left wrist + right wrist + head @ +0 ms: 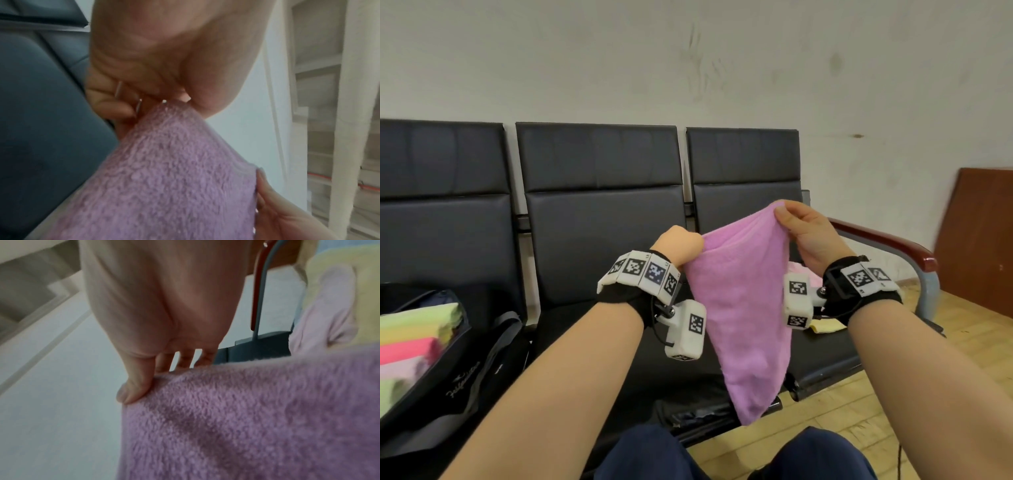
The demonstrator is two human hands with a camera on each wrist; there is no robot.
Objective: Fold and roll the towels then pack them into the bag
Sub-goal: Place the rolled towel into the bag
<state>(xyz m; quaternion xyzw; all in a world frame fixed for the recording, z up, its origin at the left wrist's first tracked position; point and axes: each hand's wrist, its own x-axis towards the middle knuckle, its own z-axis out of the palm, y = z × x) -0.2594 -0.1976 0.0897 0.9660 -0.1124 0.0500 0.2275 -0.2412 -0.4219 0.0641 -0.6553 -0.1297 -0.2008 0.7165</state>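
Note:
A purple towel (739, 308) hangs in the air in front of the middle seat, doubled over and tapering down to a point. My left hand (681, 245) grips its left upper corner in a curled fist. My right hand (796, 222) pinches the right upper corner, held higher. In the left wrist view the left hand (156, 91) closes round the purple towel (174, 178). In the right wrist view the thumb of my right hand (139, 386) presses on the purple towel (246, 418). A black bag (465, 370) lies open on the left seat, holding several folded towels (417, 339).
A row of black padded seats (602, 212) stands against a white wall. Pale pink and yellow towels (822, 325) lie on the right seat behind my right wrist. A red-topped armrest (893, 243) ends the row. A brown board (983, 240) leans at the far right. Wooden floor below.

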